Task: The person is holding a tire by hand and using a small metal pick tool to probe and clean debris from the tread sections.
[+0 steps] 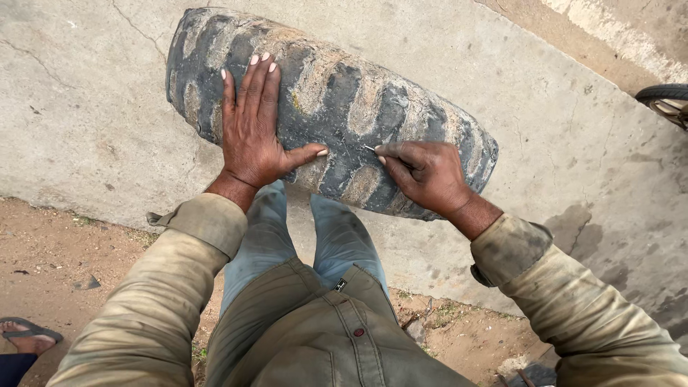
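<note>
A large worn black tyre with muddy tread blocks stands upright in front of my legs on a concrete slab. My left hand lies flat on the tread, fingers spread, pressing on the tyre's top. My right hand is closed on a thin metal pin, whose tip touches the tread just right of my left thumb.
Bare dirt ground lies at my feet on the left. Another person's foot in a sandal shows at the lower left edge. Part of a second wheel pokes in at the right edge.
</note>
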